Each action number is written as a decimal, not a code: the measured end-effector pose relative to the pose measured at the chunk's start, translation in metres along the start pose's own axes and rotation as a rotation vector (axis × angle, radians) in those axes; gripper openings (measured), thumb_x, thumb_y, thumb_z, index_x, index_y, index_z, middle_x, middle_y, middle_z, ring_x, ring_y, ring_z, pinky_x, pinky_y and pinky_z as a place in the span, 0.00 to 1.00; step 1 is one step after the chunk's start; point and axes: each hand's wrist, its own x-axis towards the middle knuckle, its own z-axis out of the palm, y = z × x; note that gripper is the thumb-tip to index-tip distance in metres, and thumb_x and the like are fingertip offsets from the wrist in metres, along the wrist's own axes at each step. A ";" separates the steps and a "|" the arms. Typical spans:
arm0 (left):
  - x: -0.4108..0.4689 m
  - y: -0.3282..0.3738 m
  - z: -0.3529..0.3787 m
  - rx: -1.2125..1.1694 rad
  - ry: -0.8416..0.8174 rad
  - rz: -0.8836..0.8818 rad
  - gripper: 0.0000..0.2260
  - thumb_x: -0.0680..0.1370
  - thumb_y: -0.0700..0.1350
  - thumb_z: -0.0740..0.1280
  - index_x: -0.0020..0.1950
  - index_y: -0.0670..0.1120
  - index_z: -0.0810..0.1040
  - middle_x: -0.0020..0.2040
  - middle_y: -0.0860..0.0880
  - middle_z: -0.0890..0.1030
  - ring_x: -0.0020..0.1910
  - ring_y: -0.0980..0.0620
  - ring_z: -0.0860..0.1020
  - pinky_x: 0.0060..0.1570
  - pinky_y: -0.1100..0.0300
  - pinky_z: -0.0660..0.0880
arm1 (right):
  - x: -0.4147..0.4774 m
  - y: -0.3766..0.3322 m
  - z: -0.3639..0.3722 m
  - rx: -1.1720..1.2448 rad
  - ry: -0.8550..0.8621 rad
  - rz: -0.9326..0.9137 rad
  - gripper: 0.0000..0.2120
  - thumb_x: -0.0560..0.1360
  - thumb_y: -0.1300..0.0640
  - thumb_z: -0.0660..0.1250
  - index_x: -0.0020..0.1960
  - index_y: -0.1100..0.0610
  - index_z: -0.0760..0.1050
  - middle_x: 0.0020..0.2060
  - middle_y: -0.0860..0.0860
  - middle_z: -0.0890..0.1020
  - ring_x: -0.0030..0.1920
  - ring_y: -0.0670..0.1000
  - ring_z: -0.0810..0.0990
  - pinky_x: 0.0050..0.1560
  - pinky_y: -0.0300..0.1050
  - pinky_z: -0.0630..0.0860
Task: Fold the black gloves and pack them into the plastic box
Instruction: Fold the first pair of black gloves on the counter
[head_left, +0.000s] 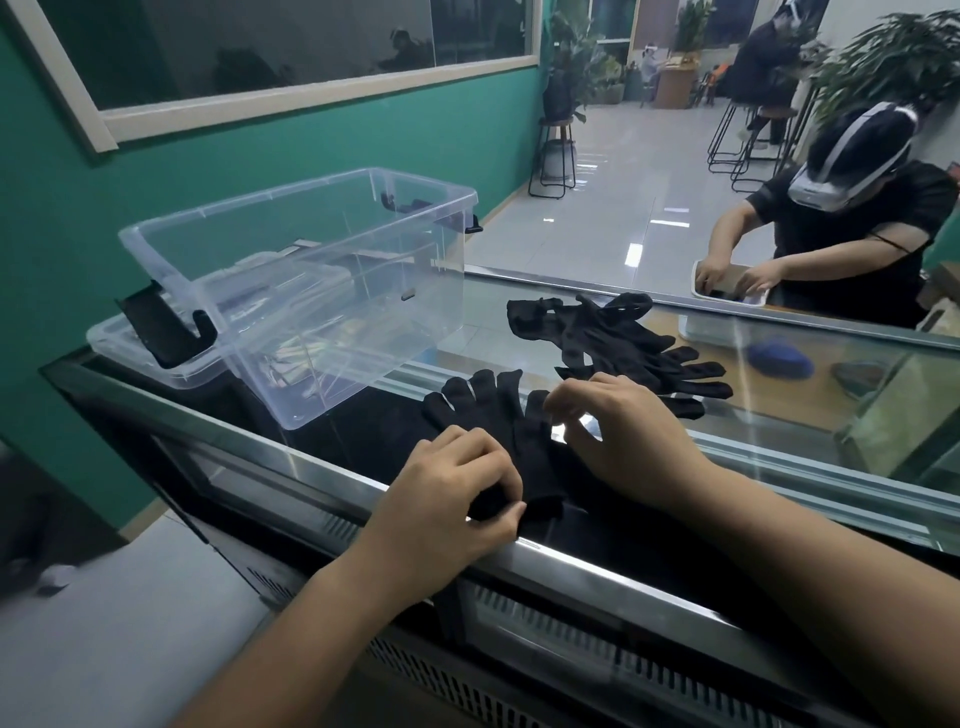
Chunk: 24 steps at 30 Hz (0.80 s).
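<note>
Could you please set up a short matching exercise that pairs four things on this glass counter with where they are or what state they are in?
Things:
1. plastic box
2. near glove
3. glove pile
4. box lid

States:
A. heaped loose at the far right
B. lies flat under the box
C. pinched at its cuff by the left hand
D. stands open and empty

Pairs: 1-D, 2-C, 3-A, 4-B

Gloves (498, 426) under the hands: plain black, no pattern. Glove pile (623, 343) behind: black. Plastic box (291, 270): clear, colourless, with black latches (166, 327). Desk (779, 467): glass top, silver trim. Wall (260, 156): teal green, white window frame (311, 98)
</note>
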 end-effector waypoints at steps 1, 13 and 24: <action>0.000 0.000 -0.001 -0.016 -0.015 -0.005 0.05 0.77 0.53 0.75 0.46 0.55 0.81 0.49 0.60 0.79 0.53 0.56 0.77 0.55 0.55 0.73 | 0.000 0.000 0.001 0.000 -0.001 0.002 0.10 0.74 0.64 0.73 0.52 0.52 0.81 0.42 0.42 0.85 0.44 0.51 0.80 0.49 0.51 0.77; 0.011 -0.015 -0.007 0.061 -0.032 -0.179 0.20 0.82 0.64 0.64 0.72 0.61 0.76 0.73 0.64 0.71 0.75 0.59 0.69 0.71 0.55 0.64 | -0.004 -0.014 -0.005 0.107 -0.037 -0.148 0.14 0.84 0.50 0.68 0.69 0.51 0.80 0.67 0.45 0.80 0.67 0.49 0.79 0.66 0.46 0.75; 0.037 -0.027 -0.014 0.118 -0.375 -0.309 0.31 0.78 0.72 0.62 0.80 0.65 0.63 0.89 0.60 0.51 0.87 0.59 0.46 0.85 0.47 0.47 | -0.004 -0.011 -0.001 -0.032 -0.315 -0.095 0.26 0.84 0.32 0.56 0.77 0.41 0.72 0.76 0.39 0.72 0.78 0.41 0.65 0.76 0.46 0.63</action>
